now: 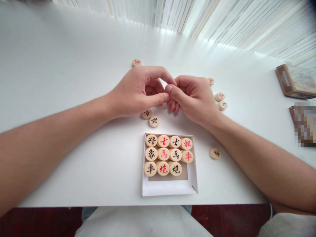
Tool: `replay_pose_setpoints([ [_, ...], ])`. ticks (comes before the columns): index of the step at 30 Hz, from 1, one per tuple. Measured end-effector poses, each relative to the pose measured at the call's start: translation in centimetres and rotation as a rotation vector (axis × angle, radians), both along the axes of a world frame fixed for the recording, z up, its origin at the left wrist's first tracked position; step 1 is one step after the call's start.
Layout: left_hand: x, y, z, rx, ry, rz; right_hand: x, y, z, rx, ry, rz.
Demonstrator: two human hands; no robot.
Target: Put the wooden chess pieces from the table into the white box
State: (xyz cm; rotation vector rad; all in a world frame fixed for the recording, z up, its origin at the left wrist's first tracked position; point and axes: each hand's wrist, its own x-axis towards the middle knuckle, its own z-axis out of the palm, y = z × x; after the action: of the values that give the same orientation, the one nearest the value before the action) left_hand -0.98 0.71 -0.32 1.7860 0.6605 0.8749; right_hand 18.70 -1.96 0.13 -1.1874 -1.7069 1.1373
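A small white box [192, 184] lies near the table's front edge with several round wooden chess pieces [163, 154] packed in rows, marked in red or black. Beyond it my left hand [138, 92] and my right hand [195, 97] meet above the table, fingers curled and fingertips touching each other. What they hold, if anything, is hidden between the fingers. Two loose pieces [153, 121] lie just under my left hand.
Loose pieces lie scattered: one far back [136, 62], a few right of my right hand [219, 96], one by my right forearm [215, 153]. Two brown boxes [295, 81] sit at the right edge. The white table [61, 82] ends at my lap.
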Motion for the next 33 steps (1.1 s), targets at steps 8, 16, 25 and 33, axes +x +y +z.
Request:
replay_pose_setpoints([
  [8, -0.05, -0.02, 0.08, 0.015, 0.019, 0.007, -0.01, 0.00, 0.15, 0.006, 0.004, 0.009],
  [16, -0.09, 0.04, 0.13, 0.025, 0.023, 0.002, -0.04, -0.03, 0.36, 0.024, -0.014, 0.000],
  [25, -0.05, -0.05, 0.19, 0.057, 0.051, 0.039, -0.13, -0.09, 0.64, 0.021, -0.016, -0.002],
  [33, 0.13, -0.21, 0.48, 0.110, 0.090, 0.063, -0.12, -0.16, 0.55, 0.038, -0.005, -0.005],
])
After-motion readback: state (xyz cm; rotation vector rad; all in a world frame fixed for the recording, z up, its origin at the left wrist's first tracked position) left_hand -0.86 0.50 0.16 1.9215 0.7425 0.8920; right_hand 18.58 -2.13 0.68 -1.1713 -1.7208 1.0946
